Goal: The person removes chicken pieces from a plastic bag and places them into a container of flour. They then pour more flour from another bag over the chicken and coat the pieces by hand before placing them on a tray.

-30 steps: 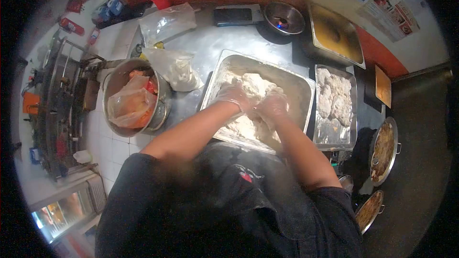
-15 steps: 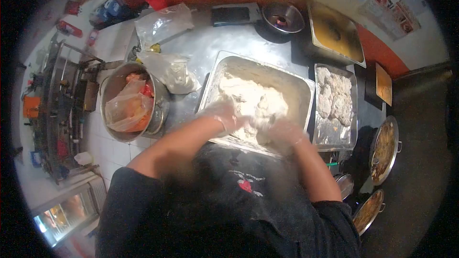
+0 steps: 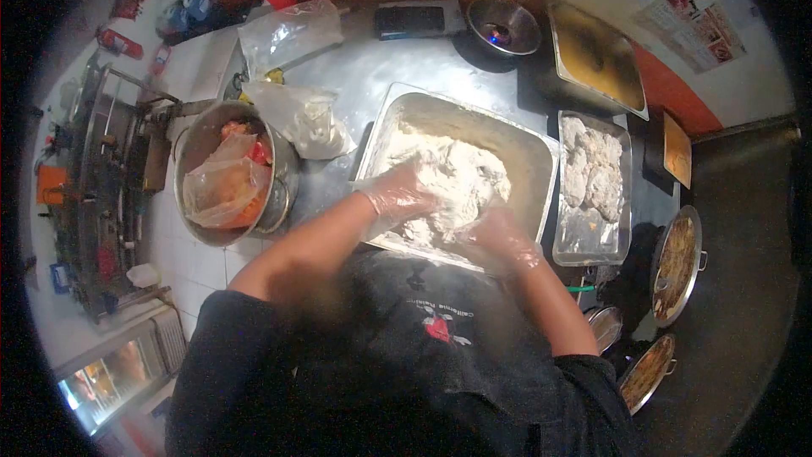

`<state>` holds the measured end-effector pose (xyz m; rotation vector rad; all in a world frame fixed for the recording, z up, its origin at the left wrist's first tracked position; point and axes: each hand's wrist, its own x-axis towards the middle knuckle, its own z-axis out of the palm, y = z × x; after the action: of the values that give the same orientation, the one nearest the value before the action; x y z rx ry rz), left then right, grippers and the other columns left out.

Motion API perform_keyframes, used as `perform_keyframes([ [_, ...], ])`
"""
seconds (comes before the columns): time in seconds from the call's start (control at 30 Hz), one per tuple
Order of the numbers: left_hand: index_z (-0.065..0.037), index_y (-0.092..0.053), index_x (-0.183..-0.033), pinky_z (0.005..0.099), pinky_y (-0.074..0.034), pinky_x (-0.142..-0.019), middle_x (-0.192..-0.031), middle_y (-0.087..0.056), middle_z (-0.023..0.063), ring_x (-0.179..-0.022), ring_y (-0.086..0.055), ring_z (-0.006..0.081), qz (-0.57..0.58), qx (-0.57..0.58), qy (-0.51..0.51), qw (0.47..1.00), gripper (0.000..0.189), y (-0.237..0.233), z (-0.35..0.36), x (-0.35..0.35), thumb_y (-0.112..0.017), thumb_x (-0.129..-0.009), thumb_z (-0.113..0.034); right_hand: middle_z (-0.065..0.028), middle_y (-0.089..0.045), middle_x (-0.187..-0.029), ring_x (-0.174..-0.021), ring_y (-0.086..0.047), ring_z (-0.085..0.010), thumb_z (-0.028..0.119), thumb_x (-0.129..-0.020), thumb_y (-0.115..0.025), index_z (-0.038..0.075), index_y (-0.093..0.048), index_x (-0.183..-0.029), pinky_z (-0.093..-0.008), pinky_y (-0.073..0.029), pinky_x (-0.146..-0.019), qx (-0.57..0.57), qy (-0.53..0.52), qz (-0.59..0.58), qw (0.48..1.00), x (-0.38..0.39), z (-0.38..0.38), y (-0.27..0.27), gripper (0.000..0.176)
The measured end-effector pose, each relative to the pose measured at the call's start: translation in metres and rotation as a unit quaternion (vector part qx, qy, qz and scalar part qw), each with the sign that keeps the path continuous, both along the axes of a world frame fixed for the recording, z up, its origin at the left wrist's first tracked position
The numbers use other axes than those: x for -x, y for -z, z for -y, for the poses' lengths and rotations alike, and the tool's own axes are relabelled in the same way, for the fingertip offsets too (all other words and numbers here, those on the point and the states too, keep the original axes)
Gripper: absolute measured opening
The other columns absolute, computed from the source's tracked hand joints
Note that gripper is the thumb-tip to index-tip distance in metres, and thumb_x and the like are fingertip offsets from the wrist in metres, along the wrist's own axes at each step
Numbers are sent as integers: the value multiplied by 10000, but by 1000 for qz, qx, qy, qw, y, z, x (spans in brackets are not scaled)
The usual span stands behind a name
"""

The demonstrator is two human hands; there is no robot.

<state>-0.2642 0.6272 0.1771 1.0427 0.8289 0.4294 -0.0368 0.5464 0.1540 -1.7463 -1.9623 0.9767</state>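
A deep steel pan (image 3: 529,137) in front of me holds a mound of white flour (image 3: 452,161), with lumpy flour-covered shapes in it. My left hand (image 3: 402,195), in a clear plastic glove, presses into the flour from the left, its fingers sunk out of sight. Opposite it, my right hand (image 3: 499,233), gloved the same way, is at the near right part of the mound, with its fingertips hidden in flour. Right of this pan, a shallower metal tray (image 3: 592,237) carries several flour-coated pieces (image 3: 588,165).
At left stands a large pot (image 3: 286,178) with raw meat and a plastic bag inside. A bag of white powder (image 3: 313,123) lies beside it. Behind are a dark flat object (image 3: 410,21), a steel bowl (image 3: 505,27) and a pan of yellow liquid (image 3: 596,55). Two round pans (image 3: 677,267) sit at right.
Both hands have worked inside the flour; the left has shifted slightly right and deeper. The mound's shape has changed, drawn more together between the hands.
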Motion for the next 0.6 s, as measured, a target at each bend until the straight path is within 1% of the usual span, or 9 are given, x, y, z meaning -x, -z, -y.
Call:
perform_keyframes([
  [0.03,62,-481,-1424,434,-488,-1081,-1330,-626,269,-1217,-626,382,-160,-127,14,979,710,6,-1,1,-728,-889,-335,-227,-663,-1272,-1224,-626,-349,458,-857,-760,24,-650,-1334,-424,-475,-1087,-63,5,22,998,1,0,-13,655],
  [0.1,128,-409,-1467,453,-462,-1114,-1399,-587,297,-1263,-607,414,-453,-360,44,814,722,20,-10,5,-612,-962,-347,-220,-657,-1291,-1222,-630,-342,434,-843,-770,26,-610,-1373,-421,-480,-1085,-101,28,50,993,9,-3,-63,688],
  [0.13,155,-388,-1489,448,-342,-1204,-1480,-505,343,-1377,-509,424,-377,-215,45,900,765,1,-20,5,-512,-998,-418,-224,-670,-1278,-1217,-643,-330,347,-794,-826,-10,-542,-1417,-409,-503,-1058,-79,45,57,994,18,-9,-103,773],
  [0.23,150,-409,-1489,446,-292,-1228,-1525,-444,357,-1407,-461,444,-493,-254,159,817,837,-24,-31,-21,-490,-993,-520,-243,-669,-1273,-1193,-663,-328,273,-765,-859,-57,-485,-1443,-406,-525,-1038,107,-6,212,971,10,-33,-86,842],
  [0.27,127,-436,-1486,454,-320,-1212,-1546,-424,346,-1420,-454,435,-485,-194,195,830,868,-16,-40,-25,-470,-987,-583,-239,-676,-1258,-1191,-663,-326,278,-773,-852,-50,-504,-1431,-409,-523,-1037,133,12,184,974,12,-38,-80,814],
  [0.37,146,-446,-1459,447,-386,-1172,-1471,-517,342,-1387,-502,444,-476,-268,161,822,954,-4,-42,-35,-549,-936,-645,-231,-698,-1209,-1171,-672,-312,310,-797,-843,-48,-551,-1387,-409,-524,-1018,193,221,-65,954,21,-61,-80,750],
  [0.43,122,-459,-1467,437,-386,-1171,-1469,-526,334,-1387,-506,437,-447,-267,154,840,949,14,-40,-34,-536,-934,-659,-222,-674,-1257,-1211,-638,-326,261,-830,-796,1,-596,-1364,-422,-497,-1045,175,251,-187,934,32,-60,-79,627],
  [0.57,90,-489,-1474,436,-362,-1186,-1522,-481,320,-1431,-467,422,-377,-147,79,911,928,53,-51,-35,-444,-965,-685,-212,-609,-1385,-1285,-581,-362,85,-895,-670,89,-645,-1361,-434,-465,-1088,92,114,-391,909,33,-41,-51,466],
  [0.6,90,-479,-1481,434,-366,-1183,-1520,-485,317,-1426,-473,421,-378,-127,94,912,952,56,-52,-35,-445,-956,-704,-215,-620,-1369,-1263,-598,-357,134,-888,-683,60,-640,-1355,-427,-477,-1071,83,92,-350,928,27,-38,-44,474],
])
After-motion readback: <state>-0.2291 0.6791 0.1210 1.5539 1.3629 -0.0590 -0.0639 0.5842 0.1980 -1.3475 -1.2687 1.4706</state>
